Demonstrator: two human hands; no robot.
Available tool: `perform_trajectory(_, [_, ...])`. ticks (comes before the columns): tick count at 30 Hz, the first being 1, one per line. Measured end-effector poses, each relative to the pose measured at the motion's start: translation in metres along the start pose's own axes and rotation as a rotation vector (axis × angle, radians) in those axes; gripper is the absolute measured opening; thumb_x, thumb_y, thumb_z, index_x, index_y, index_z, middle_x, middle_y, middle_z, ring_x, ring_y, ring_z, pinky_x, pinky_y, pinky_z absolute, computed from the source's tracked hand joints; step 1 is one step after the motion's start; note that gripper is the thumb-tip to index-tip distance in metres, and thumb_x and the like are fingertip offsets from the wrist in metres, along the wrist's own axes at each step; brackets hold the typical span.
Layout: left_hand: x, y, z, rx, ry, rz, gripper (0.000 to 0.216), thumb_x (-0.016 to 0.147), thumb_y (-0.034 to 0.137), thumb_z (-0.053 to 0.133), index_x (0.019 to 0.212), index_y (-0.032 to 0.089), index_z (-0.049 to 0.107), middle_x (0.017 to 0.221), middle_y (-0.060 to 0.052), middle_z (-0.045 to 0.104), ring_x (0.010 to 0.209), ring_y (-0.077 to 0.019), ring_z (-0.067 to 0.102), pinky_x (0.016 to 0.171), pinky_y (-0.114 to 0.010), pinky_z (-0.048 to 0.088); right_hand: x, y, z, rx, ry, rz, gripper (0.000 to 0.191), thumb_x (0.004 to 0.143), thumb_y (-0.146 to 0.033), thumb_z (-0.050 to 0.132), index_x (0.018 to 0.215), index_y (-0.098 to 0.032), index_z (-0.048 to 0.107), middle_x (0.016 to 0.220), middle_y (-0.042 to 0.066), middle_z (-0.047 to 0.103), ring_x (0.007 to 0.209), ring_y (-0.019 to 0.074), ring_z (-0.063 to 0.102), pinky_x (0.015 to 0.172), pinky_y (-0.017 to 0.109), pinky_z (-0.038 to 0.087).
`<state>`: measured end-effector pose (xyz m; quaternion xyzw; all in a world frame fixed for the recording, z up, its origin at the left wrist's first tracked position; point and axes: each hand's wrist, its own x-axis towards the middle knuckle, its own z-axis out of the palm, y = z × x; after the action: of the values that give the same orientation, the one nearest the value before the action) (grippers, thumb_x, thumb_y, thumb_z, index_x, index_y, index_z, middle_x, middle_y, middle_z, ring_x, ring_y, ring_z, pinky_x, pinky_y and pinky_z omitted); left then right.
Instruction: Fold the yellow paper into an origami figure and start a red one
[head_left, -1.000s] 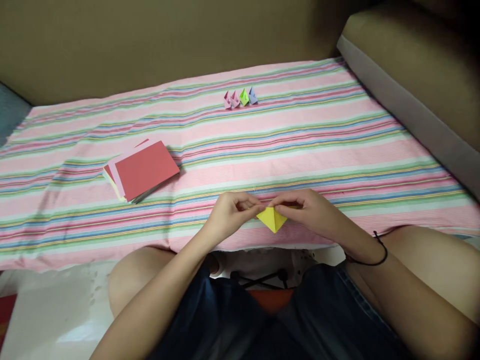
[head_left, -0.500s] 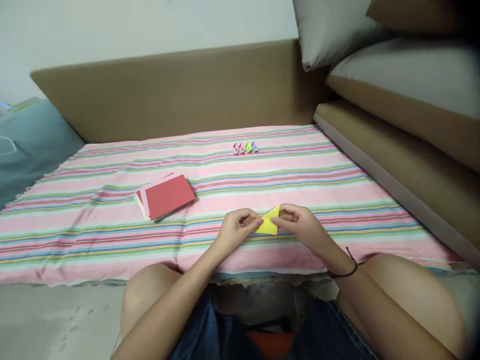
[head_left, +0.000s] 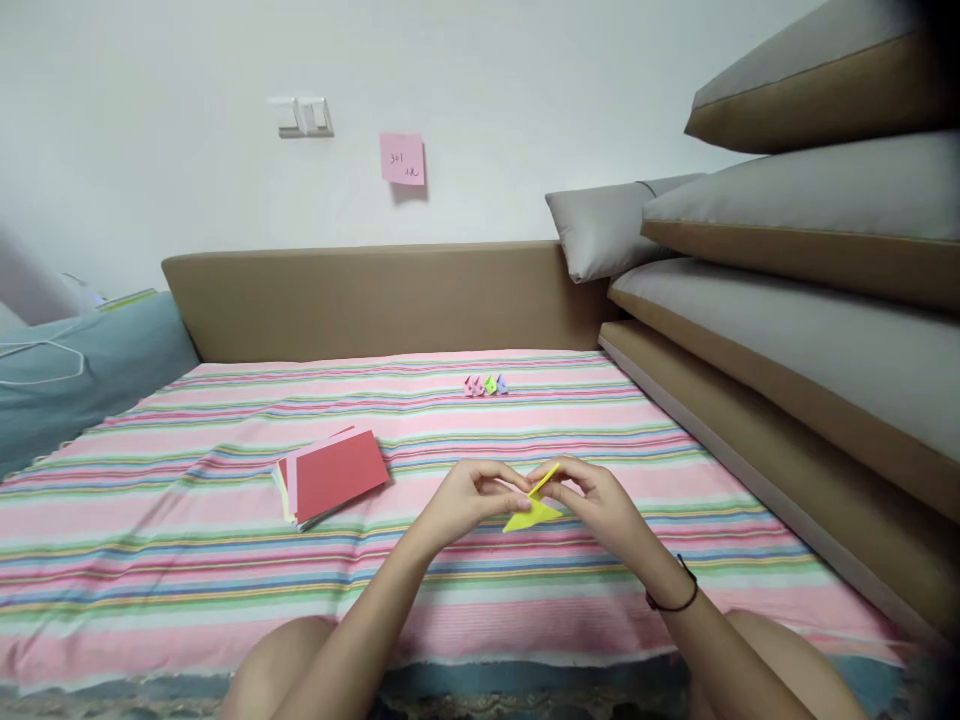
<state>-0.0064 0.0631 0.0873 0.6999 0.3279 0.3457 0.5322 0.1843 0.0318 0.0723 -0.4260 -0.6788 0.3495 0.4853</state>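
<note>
A small folded piece of yellow paper (head_left: 534,516) is held between both hands above the striped cloth. My left hand (head_left: 480,500) pinches its left side between thumb and fingers. From the other side my right hand (head_left: 583,488) grips it, with one narrow flap standing up near the fingertips. The lower part of the paper spreads out as a pointed triangle. Some fingers are hidden behind the paper. Farther back on the cloth stand several small folded paper figures (head_left: 490,385) in pink, green and bluish purple, side by side.
To the left lies a stack of coloured paper sheets (head_left: 341,475), red on top. The striped cloth (head_left: 225,560) covers the seat, with a brown backrest (head_left: 375,305) behind. Stacked cushions (head_left: 787,290) rise at the right. A pink sticky note (head_left: 403,160) hangs on the wall.
My head has tilted up, so more wall shows. Both hands still hold the yellow paper, which has turned from a flat face-on triangle to one with a raised flap.
</note>
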Motion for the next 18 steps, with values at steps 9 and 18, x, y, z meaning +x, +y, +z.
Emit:
perform_trajectory(9, [0.004, -0.056, 0.024, -0.187, 0.351, -0.113, 0.026, 0.071, 0.040, 0.070, 0.074, 0.017, 0.058, 0.063, -0.003, 0.068, 0.061, -0.0173, 0.067, 0.058, -0.025, 0.051, -0.016, 0.028, 0.028, -0.280, 0.402, -0.096, 0.014, 0.089, -0.026, 0.052, 0.095, -0.023, 0.064, 0.094, 0.008, 0.065, 0.091, 0.0236, 0.062, 0.081, 0.041, 0.052])
perform_trajectory(18, [-0.007, -0.069, 0.030, -0.377, 0.293, -0.153, 0.041, 0.077, 0.041, 0.068, 0.108, 0.016, 0.063, 0.096, -0.008, 0.074, 0.085, -0.0206, 0.069, 0.077, -0.032, 0.055, -0.027, 0.052, 0.061, -0.347, 0.239, -0.082, 0.029, 0.089, -0.024, 0.054, 0.116, -0.027, 0.065, 0.116, 0.008, 0.066, 0.107, 0.0250, 0.062, 0.091, 0.043, 0.054])
